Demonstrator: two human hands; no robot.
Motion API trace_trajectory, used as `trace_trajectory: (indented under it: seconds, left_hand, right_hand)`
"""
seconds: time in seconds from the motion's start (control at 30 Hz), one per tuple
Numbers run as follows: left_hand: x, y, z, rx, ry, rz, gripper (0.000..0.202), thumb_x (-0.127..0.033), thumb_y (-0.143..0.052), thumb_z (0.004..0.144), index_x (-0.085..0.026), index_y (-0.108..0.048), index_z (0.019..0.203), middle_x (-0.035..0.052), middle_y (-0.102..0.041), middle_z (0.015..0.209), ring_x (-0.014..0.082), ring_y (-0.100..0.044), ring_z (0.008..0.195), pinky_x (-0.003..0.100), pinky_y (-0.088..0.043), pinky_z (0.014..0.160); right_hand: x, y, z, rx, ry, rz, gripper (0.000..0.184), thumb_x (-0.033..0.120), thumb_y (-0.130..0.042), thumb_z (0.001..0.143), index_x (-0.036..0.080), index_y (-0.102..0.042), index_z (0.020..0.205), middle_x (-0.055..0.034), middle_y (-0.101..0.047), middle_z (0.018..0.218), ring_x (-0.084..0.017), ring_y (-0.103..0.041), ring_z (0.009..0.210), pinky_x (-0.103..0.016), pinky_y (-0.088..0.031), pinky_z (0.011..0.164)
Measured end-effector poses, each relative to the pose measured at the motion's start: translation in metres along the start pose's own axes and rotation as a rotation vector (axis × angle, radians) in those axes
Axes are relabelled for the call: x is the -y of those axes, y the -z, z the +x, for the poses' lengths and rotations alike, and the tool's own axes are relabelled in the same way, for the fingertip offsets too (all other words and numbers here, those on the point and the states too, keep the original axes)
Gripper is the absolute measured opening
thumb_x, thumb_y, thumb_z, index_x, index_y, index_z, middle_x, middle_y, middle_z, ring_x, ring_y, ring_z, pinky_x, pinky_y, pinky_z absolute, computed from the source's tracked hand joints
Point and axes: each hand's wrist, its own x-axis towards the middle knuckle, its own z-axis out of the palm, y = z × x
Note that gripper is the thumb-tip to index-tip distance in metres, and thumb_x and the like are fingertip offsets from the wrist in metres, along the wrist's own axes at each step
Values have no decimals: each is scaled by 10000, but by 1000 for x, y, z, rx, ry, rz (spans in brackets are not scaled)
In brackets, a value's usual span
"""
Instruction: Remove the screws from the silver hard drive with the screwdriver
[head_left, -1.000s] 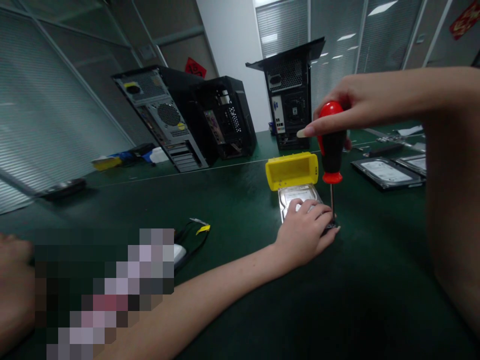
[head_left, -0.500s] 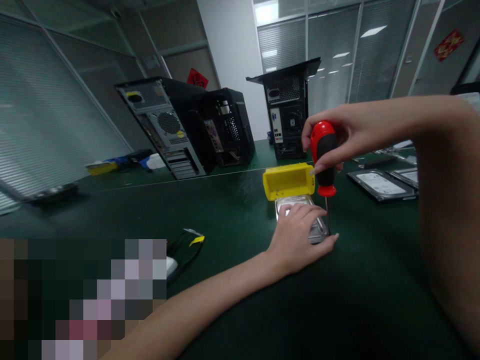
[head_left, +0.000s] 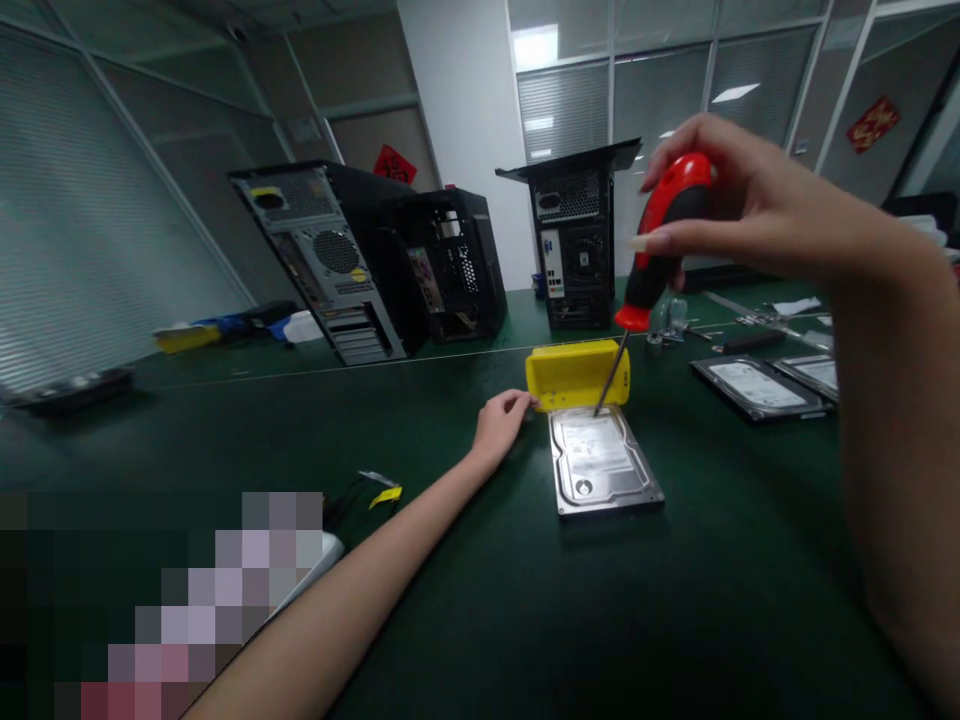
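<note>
Held in my right hand [head_left: 712, 200] is a red and black screwdriver [head_left: 664, 235], raised and tilted. Its shaft runs down to the left, in front of a yellow bin [head_left: 577, 360], with the tip near the far edge of a hard drive [head_left: 596, 460]. The drive lies flat on the dark green table, silver face up, just in front of the bin. My left hand [head_left: 501, 425] rests left of the drive, with thumb and fingers pinched at the bin's left front corner. A few tiny bits, too small to name, lie inside the bin.
More hard drives [head_left: 757, 387] lie to the right, with loose metal parts behind them. Several computer cases [head_left: 577, 235] stand along the back. A cable with a yellow tag [head_left: 386, 496] lies at the left, near a blurred-out area.
My left hand has left the hard drive and moved left to the bin's corner. My right hand has lifted the screwdriver from the drive's near right corner and tilted it toward the bin.
</note>
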Motion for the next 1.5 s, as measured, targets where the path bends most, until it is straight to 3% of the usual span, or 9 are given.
trace_trajectory:
  seconds: [0.07, 0.13, 0.23, 0.37, 0.53, 0.9, 1.13, 1.33, 1.5]
  left_hand:
    - [6, 1, 2, 90, 12, -19, 331, -385, -455, 802, -149, -682, 849, 55, -692, 869, 168, -607, 732, 266, -453, 710]
    - [10, 2, 3, 159, 10, -30, 347, -403, -471, 791, -147, -697, 855, 53, -699, 863, 182, -615, 783, 270, -454, 724]
    - [14, 3, 5, 220, -4, -45, 352, -423, -492, 778, -161, -705, 873, 41, -701, 884, 193, -612, 854, 271, -445, 758]
    - [20, 4, 7, 248, -11, -68, 362, -435, -486, 784, -174, -704, 908, 36, -698, 922, 192, -604, 892, 272, -430, 794]
    - [25, 5, 8, 255, 10, -75, 390, -457, -509, 767, -156, -706, 919, 50, -701, 889, 209, -603, 875, 297, -429, 792]
    - [17, 7, 1, 317, -2, -106, 364, -447, -537, 767, -155, -714, 894, 45, -691, 806, 172, -592, 756, 266, -433, 699]
    - [7, 4, -1, 428, -29, -116, 330, -402, -540, 785, -149, -707, 916, 38, -679, 767, 150, -564, 704, 244, -416, 647]
    - [8, 0, 2, 505, -53, -139, 323, -372, -540, 799, -151, -688, 981, 46, -689, 840, 143, -564, 735, 246, -412, 687]
    - [10, 0, 3, 522, -42, -145, 342, -371, -551, 799, -128, -676, 1006, 62, -690, 876, 143, -569, 760, 253, -412, 715]
  right_hand:
    - [0, -8, 5, -106, 59, 87, 492, 406, -621, 741, 226, -371, 1125, -36, -471, 967, -125, -561, 777, -239, -518, 619]
    - [-4, -19, 13, -125, 82, 173, 463, 388, -581, 777, 253, -325, 1139, -38, -437, 1016, -116, -555, 768, -238, -521, 585]
    - [-16, -40, 26, -82, 62, 208, 449, 387, -563, 785, 262, -307, 1131, -51, -410, 1089, -132, -556, 810, -251, -528, 581]
    - [-32, -70, 38, 4, -23, 173, 487, 407, -549, 789, 236, -293, 1166, -53, -434, 1039, -132, -573, 734, -269, -514, 572]
    - [-39, -95, 45, 8, -6, 145, 487, 414, -539, 790, 222, -295, 1165, -70, -433, 1075, -115, -572, 690, -255, -490, 572]
    - [-35, -93, 40, 67, -37, 88, 489, 441, -515, 806, 220, -293, 1181, -51, -489, 968, -113, -572, 647, -253, -484, 563]
    - [-35, -91, 38, 83, -10, 103, 492, 426, -534, 799, 221, -314, 1188, -37, -492, 929, -116, -574, 654, -254, -501, 570]
    - [-36, -89, 39, 130, 5, 93, 495, 439, -524, 808, 209, -321, 1197, -45, -480, 965, -94, -571, 622, -238, -506, 557]
    - [-45, -92, 40, 78, 36, 87, 464, 395, -526, 819, 189, -334, 1187, -27, -480, 915, -73, -560, 582, -205, -494, 516]
